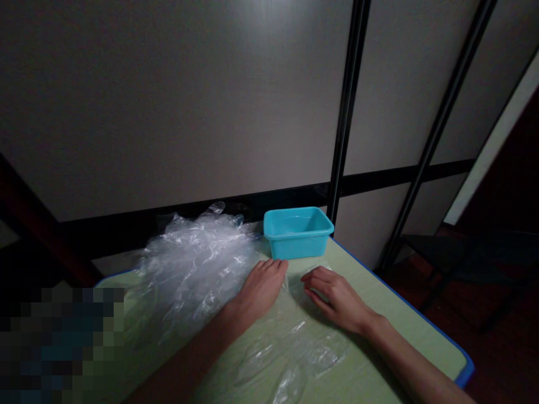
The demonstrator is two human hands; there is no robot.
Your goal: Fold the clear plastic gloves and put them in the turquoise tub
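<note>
My left hand (264, 285) is closed, its fingers bent downward at a thin clear plastic glove (287, 281) whose edge shows beside the fingertips. To its right, my right hand (332, 294) hovers low over the table with the fingers lightly curved and the thumb apart; nothing shows between them. A bit of clear film peeks out behind its fingers. Left of my left hand rises a large loose heap of clear plastic gloves (197, 264). Several more flattened clear gloves (295, 350) lie on the tabletop between my forearms.
A turquoise plastic basin (298, 246) stands at the table's far corner, beyond my hands. The light green table (404, 336) has a blue edge. Panelled sliding doors (189, 112) rise right behind it. A dark chair (458, 258) is at the right.
</note>
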